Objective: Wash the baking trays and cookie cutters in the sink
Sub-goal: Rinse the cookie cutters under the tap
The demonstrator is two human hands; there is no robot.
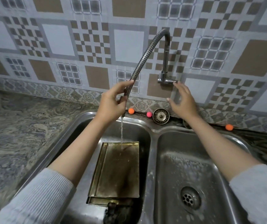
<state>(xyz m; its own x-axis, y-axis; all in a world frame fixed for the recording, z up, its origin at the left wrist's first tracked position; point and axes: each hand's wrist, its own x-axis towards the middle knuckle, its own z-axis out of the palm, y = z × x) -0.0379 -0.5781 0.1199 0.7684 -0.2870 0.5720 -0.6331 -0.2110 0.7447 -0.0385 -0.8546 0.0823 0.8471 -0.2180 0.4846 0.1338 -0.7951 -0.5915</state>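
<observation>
Stacked brownish metal baking trays [118, 172] lie in the left basin of a steel double sink [152, 152]. My left hand [111, 102] grips the lower end of the flexible tap hose [145, 52], and a thin stream of water [121, 135] falls from it onto the far edge of the top tray. My right hand [182, 99] is spread with fingers straight, its fingertips at the tap handle [167, 80] on the wall. A dark object [113, 209] sits at the near end of the trays; I cannot tell what it is.
The right basin [194, 167] is wet, with an open drain [190, 198]. A round sink strainer [161, 116] rests on the back ledge beside small orange [131, 111] and pink [149, 114] balls; another orange ball [229, 127] sits further right. Marbled countertop [19, 126] lies left.
</observation>
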